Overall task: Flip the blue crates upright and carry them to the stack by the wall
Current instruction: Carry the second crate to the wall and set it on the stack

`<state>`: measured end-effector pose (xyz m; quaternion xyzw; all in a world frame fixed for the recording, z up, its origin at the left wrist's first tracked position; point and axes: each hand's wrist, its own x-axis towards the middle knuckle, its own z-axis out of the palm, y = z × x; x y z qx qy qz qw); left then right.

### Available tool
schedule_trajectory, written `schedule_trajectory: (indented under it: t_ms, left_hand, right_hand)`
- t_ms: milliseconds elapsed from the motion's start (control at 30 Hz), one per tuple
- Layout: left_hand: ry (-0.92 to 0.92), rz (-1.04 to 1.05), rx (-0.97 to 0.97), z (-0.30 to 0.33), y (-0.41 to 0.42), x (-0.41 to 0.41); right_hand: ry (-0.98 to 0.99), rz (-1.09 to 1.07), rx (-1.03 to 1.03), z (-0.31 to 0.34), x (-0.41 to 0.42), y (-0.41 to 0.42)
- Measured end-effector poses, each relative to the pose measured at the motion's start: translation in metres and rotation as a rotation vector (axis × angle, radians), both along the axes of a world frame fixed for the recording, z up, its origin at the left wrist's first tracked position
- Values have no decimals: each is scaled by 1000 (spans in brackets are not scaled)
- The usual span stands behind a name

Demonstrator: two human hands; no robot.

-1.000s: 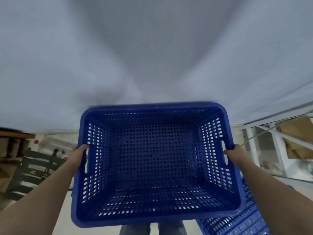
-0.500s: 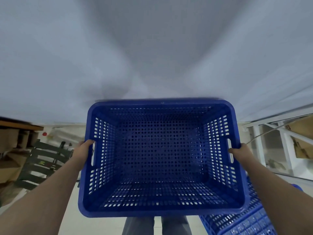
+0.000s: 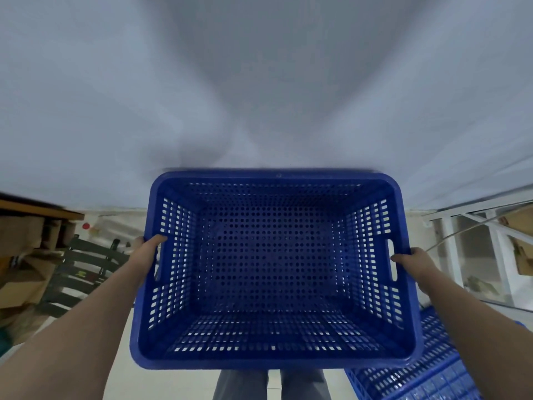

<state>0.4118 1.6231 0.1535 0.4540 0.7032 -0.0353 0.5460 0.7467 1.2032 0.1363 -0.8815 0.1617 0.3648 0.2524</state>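
Head view — the carrying step: the upright blue perforated plastic crate (image 3: 274,269) is being held before the pale wall (image 3: 259,82).
Left hand (image 3: 148,251) and right hand (image 3: 414,262) are gripping its side handles, fingers curled under the rim — next comes finding the stack, not in view.

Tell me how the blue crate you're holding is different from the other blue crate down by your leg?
The held crate is up in the air, gripped by the left hand and right hand; the lower crate sits low, untouched. The held crate shows its whole open inside; the lower crate is mostly hidden behind it and cut off by the picture's edge. Both are blue plastic with holes.
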Motion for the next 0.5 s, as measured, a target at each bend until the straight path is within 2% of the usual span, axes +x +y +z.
schedule_trajectory:
  t_ms: [500]
  left_hand:
    - [25,-56,-1,-6,-4,3]
  right_hand:
    - [0,8,-39,1,-3,-2]
